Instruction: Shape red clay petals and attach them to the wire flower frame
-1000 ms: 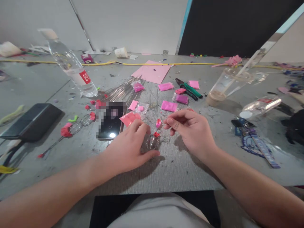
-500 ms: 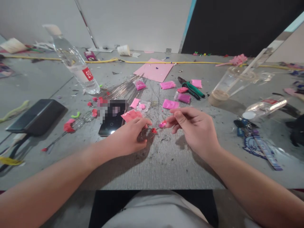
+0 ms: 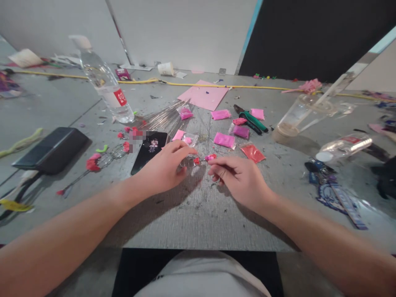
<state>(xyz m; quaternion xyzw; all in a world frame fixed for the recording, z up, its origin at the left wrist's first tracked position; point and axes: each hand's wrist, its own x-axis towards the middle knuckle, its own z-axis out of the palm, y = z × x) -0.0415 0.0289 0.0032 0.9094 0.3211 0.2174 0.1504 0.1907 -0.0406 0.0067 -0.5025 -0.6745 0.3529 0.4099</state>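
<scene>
My left hand (image 3: 170, 165) is curled at the middle of the table, its fingers closed on a thin twisted wire piece with a small lump of red clay (image 3: 196, 161). Just to the right, my right hand (image 3: 236, 173) pinches at a small pink and red clay lump (image 3: 210, 157), which seems to sit on the same wire. The fingertips partly hide the wire. Beside my left hand lies a phone (image 3: 147, 150). A red clay packet (image 3: 253, 152) lies just beyond my right hand, and a pink clay packet (image 3: 224, 140) is in front of both hands.
Bundled metal wires (image 3: 167, 114), green-handled pliers (image 3: 252, 119) and a pink sheet (image 3: 204, 95) lie farther back. A water bottle (image 3: 107, 86), power bank (image 3: 52, 150) and red clay-and-wire piece (image 3: 93, 163) are leftward; a plastic cup (image 3: 291, 117), lying bottle (image 3: 345, 147) and keychain (image 3: 332, 194) are rightward.
My right hand has come down and left, its fingers now closed at the clay. My left hand has risen slightly, covering a coral packet. The red packet beyond my right hand has come into view.
</scene>
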